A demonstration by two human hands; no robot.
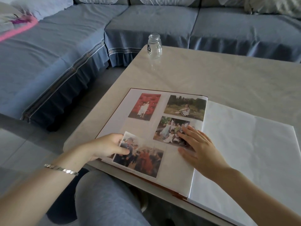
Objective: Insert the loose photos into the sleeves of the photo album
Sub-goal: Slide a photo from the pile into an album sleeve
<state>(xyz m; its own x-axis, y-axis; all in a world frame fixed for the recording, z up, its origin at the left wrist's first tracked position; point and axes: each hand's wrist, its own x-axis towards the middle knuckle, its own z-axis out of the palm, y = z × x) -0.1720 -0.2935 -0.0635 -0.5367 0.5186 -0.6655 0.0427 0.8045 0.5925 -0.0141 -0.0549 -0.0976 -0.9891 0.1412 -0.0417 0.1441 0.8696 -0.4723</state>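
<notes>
Head view: pinching the loose photo (141, 158) by its left edge with the left hand (105, 146) at the near-left of the photo album (114, 118) lying open on the counter (211, 70), pressing the flat right hand (200, 147) on the page (177, 168), likely risking a crease if pushing askew.

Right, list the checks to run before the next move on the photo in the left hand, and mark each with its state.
1. Grip: the left hand holds the crowd photo at its left edge: ok.
2. Page held down: the right hand lies flat on the album page: ok.
3. Path free: the right hand is apart from the crowd photo: ok.
4. Crowd photo fully under the sleeve film: cannot tell.
5. Support: the album lies open on the table: ok.
6. Clutter: the glass jar stands at the far corner, away from the album: ok.
</notes>
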